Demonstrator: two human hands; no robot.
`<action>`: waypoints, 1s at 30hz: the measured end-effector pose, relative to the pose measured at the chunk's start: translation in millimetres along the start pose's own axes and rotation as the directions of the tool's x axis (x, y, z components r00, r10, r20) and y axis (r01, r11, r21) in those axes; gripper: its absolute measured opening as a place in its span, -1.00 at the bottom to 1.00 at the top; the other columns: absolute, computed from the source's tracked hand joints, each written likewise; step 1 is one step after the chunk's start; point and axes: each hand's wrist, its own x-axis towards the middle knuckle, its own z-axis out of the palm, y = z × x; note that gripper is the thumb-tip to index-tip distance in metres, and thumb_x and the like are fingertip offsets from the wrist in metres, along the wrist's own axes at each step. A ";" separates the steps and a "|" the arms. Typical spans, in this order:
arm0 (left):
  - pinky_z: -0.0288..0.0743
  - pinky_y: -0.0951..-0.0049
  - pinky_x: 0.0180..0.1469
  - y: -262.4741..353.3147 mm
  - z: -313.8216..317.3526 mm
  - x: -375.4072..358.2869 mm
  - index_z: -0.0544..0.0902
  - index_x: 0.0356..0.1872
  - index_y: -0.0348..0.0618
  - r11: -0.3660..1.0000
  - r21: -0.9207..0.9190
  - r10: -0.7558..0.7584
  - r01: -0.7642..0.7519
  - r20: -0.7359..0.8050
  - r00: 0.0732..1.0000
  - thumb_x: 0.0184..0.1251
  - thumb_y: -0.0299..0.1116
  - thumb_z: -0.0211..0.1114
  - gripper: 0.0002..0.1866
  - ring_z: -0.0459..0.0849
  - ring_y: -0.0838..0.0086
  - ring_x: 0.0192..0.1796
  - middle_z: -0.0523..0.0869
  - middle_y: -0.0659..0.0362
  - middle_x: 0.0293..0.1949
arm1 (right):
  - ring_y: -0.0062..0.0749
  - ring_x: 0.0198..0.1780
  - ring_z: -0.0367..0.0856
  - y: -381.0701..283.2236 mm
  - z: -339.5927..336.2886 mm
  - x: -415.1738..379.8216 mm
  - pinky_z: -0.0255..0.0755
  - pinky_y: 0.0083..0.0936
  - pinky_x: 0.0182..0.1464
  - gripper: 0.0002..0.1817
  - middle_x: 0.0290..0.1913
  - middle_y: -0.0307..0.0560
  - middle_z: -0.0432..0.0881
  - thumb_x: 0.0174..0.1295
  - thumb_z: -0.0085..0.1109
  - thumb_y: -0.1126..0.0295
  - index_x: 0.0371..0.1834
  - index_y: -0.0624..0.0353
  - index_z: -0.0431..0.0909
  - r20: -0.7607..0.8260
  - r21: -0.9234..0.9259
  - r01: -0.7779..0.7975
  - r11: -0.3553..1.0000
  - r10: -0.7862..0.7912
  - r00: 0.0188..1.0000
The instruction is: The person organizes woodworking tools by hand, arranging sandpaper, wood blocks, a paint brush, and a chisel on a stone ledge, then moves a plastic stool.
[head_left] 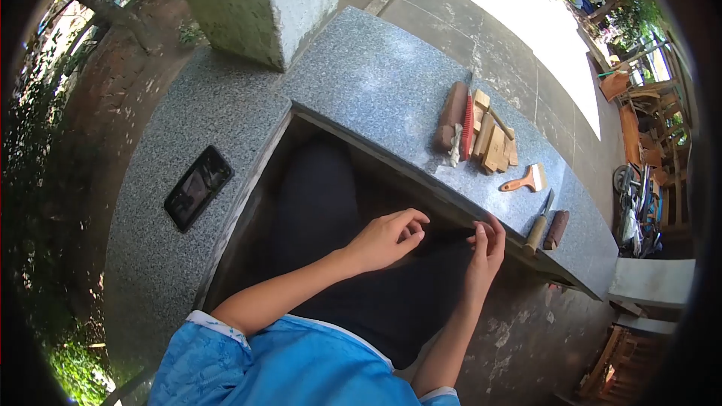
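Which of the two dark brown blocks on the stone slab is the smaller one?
The smaller block lies right beside the wooden-handled blade. The larger block, clearly longer, lies by the red tool and pale wood pieces.

The place looked like a shaded outdoor yard: paved ground (453, 24) lay at one o'clock, leafy trees (641, 9) at two, a motorbike (639, 203) at three, a weathered pillar (248, 11) at eleven.

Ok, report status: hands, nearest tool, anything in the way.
Left hand empty, loosely curled. Right hand empty, near speckled grey stone slab. Wooden-handled metal-bladed tool untouched on slab. Dark brown oblong block beside tool, not between it and right hand.
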 end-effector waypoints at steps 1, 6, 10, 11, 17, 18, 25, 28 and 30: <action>0.69 0.29 -0.01 2.0 0.0 -2.6 0.61 0.19 -0.21 1.000 0.029 -0.004 0.004 0.007 1.000 0.54 -0.34 0.30 -0.70 0.81 0.29 -0.10 0.79 0.05 -0.11 | -0.67 -0.16 0.50 -12.4 8.1 8.2 0.39 -0.69 -0.05 -0.59 0.01 -0.16 0.69 0.58 0.17 0.34 0.42 0.20 0.52 0.026 -0.031 0.060 0.998 -0.059 0.998; 0.68 0.24 0.05 20.5 -9.0 -5.2 0.60 0.21 -0.19 0.996 0.081 0.039 -0.040 0.006 0.999 0.56 -0.34 0.28 -0.69 0.81 0.26 -0.07 0.79 0.05 -0.07 | -0.62 -0.28 0.45 -63.9 53.7 50.6 0.41 -0.56 -0.15 -0.48 -0.06 -0.15 0.68 0.54 0.23 0.29 0.50 0.13 0.43 0.045 -0.276 0.203 0.939 -0.198 0.979; 0.68 0.26 0.04 27.2 -15.2 -12.2 0.59 0.22 -0.19 0.996 0.069 0.064 -0.062 -0.026 0.998 0.56 -0.34 0.28 -0.69 0.81 0.27 -0.08 0.78 0.06 -0.07 | -0.25 -0.24 0.66 -61.9 77.0 90.9 0.50 -0.28 -0.11 -0.48 -0.14 0.05 0.71 0.56 0.18 0.13 0.43 0.19 0.47 0.150 -0.561 0.344 0.753 -0.316 0.937; 0.68 0.26 0.04 27.4 -17.9 -13.0 0.59 0.22 -0.18 0.996 0.069 0.066 -0.064 -0.030 0.997 0.56 -0.34 0.28 -0.69 0.81 0.28 -0.09 0.78 0.06 -0.08 | -0.09 -0.20 0.72 -59.8 78.8 95.9 0.52 -0.17 -0.08 -0.50 -0.21 0.10 0.73 0.57 0.15 0.05 0.34 0.18 0.56 0.181 -0.613 0.355 0.706 -0.311 0.933; 0.68 0.27 0.00 18.5 -27.3 -17.1 0.59 0.21 -0.17 0.999 0.034 0.042 -0.040 -0.050 0.998 0.56 -0.34 0.29 -0.70 0.81 0.32 -0.11 0.77 0.07 -0.09 | -0.08 -0.20 0.76 -56.7 88.5 94.3 0.53 -0.19 -0.06 -0.54 -0.28 0.08 0.76 0.56 0.14 0.00 0.21 0.14 0.66 0.199 -0.660 0.304 0.687 -0.230 0.953; 0.68 0.27 0.00 17.8 -26.4 -16.5 0.59 0.21 -0.17 0.998 0.031 0.049 -0.048 -0.050 0.998 0.56 -0.34 0.29 -0.70 0.81 0.31 -0.12 0.77 0.07 -0.10 | -0.08 -0.19 0.76 -56.5 88.6 94.3 0.53 -0.19 -0.06 -0.54 -0.27 0.09 0.76 0.56 0.14 -0.01 0.21 0.15 0.66 0.199 -0.658 0.313 0.685 -0.243 0.950; 0.68 0.28 -0.01 14.4 -22.8 -14.4 0.59 0.20 -0.18 0.998 0.034 0.056 -0.054 -0.057 0.997 0.57 -0.34 0.28 -0.70 0.80 0.31 -0.15 0.77 0.07 -0.11 | -0.39 -0.28 0.65 -35.1 85.1 109.7 0.51 -0.40 -0.16 -0.53 -0.26 -0.01 0.71 0.63 0.08 0.03 0.19 0.27 0.62 0.243 -0.403 0.335 0.852 -0.253 0.936; 0.68 0.29 -0.02 13.1 -23.8 -14.4 0.59 0.20 -0.18 0.998 0.038 0.046 -0.043 -0.058 0.997 0.57 -0.33 0.28 -0.71 0.79 0.32 -0.14 0.77 0.08 -0.11 | -0.59 -0.40 0.48 -27.4 74.0 114.8 0.37 -0.59 -0.33 -0.53 -0.26 -0.13 0.66 0.64 0.07 0.03 0.20 0.27 0.62 0.212 -0.154 0.106 0.982 -0.072 0.975; 0.68 0.31 -0.02 13.8 -23.7 -14.6 0.60 0.21 -0.17 0.999 0.037 0.030 -0.027 -0.070 0.997 0.58 -0.32 0.28 -0.70 0.79 0.33 -0.14 0.77 0.08 -0.10 | -0.73 -0.47 0.34 -27.1 65.1 107.5 0.18 -0.72 -0.44 -0.58 -0.23 -0.22 0.61 0.66 0.05 0.07 0.22 0.21 0.58 0.221 -0.030 0.076 0.997 -0.068 0.973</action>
